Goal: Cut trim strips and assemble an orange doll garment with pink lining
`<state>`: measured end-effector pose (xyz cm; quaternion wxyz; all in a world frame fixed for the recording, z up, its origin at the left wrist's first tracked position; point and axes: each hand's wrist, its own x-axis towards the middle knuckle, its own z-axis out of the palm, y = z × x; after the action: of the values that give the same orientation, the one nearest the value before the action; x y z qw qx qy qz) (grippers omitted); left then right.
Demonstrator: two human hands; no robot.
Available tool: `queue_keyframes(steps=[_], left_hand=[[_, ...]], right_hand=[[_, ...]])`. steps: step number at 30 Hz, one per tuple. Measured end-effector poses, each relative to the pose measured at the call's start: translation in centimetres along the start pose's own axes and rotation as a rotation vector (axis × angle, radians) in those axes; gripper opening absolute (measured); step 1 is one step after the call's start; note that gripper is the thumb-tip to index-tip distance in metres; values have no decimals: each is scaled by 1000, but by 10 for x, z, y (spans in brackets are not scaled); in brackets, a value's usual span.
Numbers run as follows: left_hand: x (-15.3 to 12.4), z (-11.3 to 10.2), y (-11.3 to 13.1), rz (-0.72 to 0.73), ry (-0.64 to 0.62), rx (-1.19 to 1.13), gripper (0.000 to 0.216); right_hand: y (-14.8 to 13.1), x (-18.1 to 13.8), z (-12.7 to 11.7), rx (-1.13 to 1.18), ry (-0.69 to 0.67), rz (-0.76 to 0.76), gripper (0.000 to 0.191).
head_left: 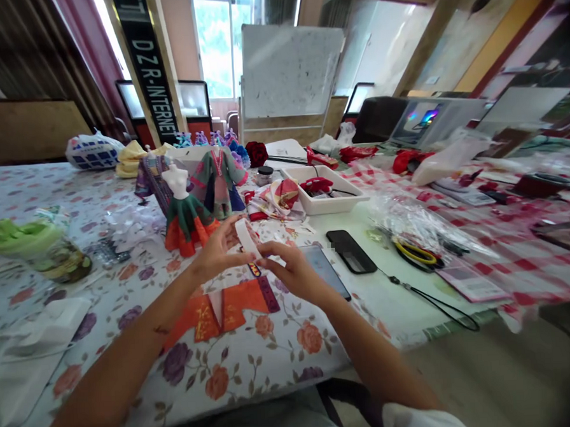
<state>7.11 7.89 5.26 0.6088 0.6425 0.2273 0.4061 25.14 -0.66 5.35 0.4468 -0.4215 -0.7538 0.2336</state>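
My left hand point(216, 254) is wrapped around a roll of white tape point(246, 237), held upright above the table. My right hand point(295, 267) pinches at the lower edge of the roll with thumb and fingers. Below them a small orange garment piece point(242, 305) with gold pattern lies on the flowered cloth, a purple strip point(269, 295) at its right end. Just behind my left hand stands a white dress-form doll point(177, 184) in a green and orange skirt. Beside it is another small form wearing a grey-green robe point(220, 178).
Right of my hands lie a phone point(323, 269) and a black phone case point(351, 251) with a strap. Farther right are yellow-handled scissors point(418, 255) by clear plastic bags. A white tray point(332, 203) sits behind; a jar with a green cover point(52, 251) lies left.
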Motion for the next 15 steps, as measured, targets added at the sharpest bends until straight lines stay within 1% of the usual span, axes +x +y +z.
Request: queue_keyframes(steps=[3, 5, 7, 9, 10, 11, 12, 13, 15], left_hand=[[-37, -5, 7, -136, 61, -256, 57], [-57, -8, 6, -229, 45, -409, 45], [-72, -10, 3, -304, -14, -502, 48], [-82, -11, -3, -361, -72, -543, 57], [-85, -11, -6, -380, -83, -537, 60], [-88, -11, -8, -383, -62, -504, 61], [-91, -10, -9, -362, 8, -439, 59], [-93, -9, -9, -310, 116, -348, 55], [-101, -6, -8, -145, 348, -112, 46]], right_hand=[[-14, -9, 21, 31, -15, -88, 21], [-18, -13, 33, 59, -11, -108, 20], [-20, -17, 44, 93, -13, -94, 17], [-24, -22, 53, 115, -27, -82, 16], [-27, -24, 57, 121, -39, -75, 16], [-30, -27, 61, 121, -50, -67, 16], [-33, -29, 64, 113, -55, -55, 15], [-36, -31, 68, 94, -52, -38, 14], [-39, -33, 73, 39, -23, 1, 13]])
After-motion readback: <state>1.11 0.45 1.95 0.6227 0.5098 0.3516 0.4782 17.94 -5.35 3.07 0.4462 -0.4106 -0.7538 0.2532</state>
